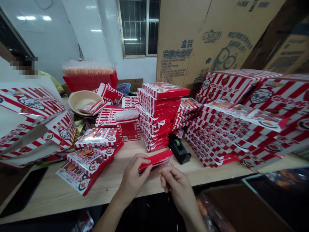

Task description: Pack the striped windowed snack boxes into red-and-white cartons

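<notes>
My left hand [134, 172] grips a small flat red-and-white box [158, 158] by its left end, thumb on top, tilting it on edge just above the table's front. Close to the box's right end is my right hand [175, 182], its fingers curled in a pinch; whether anything thin sits between them cannot be made out. A black tape dispenser [179, 149] with a green-cored roll stands behind the box. At the left, several striped boxes [83, 166] lie in a loose, slanting pile. Straight behind my hands rises a tall stack of striped boxes [156, 112].
Large rows of striped boxes [229, 135] fill the right side. A black phone [25, 190] lies at the left edge, near an open striped carton [36, 119]. Farther back are a beige bowl [82, 98] and a red crate [89, 80]. Another person [51, 80] sits at the left.
</notes>
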`<state>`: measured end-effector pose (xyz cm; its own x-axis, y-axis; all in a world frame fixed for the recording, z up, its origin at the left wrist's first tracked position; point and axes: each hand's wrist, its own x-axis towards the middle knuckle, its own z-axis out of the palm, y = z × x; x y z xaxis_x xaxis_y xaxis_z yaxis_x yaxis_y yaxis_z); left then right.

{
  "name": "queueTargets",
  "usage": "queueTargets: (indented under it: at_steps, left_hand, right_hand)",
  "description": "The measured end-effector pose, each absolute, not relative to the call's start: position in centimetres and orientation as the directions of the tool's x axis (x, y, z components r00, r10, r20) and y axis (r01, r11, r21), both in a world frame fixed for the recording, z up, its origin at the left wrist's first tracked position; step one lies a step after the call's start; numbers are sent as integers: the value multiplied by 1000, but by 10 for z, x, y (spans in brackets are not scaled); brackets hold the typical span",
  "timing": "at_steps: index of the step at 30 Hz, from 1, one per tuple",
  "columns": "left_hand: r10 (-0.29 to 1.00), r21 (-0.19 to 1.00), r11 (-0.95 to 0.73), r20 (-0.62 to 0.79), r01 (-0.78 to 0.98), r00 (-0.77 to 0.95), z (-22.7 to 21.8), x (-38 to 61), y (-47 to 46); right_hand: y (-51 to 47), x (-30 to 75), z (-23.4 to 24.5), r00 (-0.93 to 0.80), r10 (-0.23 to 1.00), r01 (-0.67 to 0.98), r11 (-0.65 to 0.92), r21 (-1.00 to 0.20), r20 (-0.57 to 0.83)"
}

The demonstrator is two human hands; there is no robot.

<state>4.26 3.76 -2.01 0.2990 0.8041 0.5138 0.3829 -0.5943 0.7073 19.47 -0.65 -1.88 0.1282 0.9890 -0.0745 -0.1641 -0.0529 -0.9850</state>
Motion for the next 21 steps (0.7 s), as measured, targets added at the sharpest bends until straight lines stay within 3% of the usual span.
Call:
queueTargets:
  at_steps: [5,10,13,17,21]
  left_hand:
    - [754,690,-632,442,353,486,-3,34,43]
    - [663,563,-714,350,418,662,20,33,48]
    - [632,476,-762,395,440,667,18,33,48]
    - [600,374,-800,540,470,591,13,6,43]
    - [613,316,-645,758,696,224,40,-50,29]
  right_hand:
    - [7,170,-7,196,960,-233,-153,-960,-201]
    - [10,170,-27,223,947,-208,-185,-961,-230]
    - [13,167,-46,276,921,-144,-243,-959,-275]
    - [17,171,-71,225,957,-31,-179,-983,-182]
    - [26,180,-81,203,979,167,-63,-984,-29]
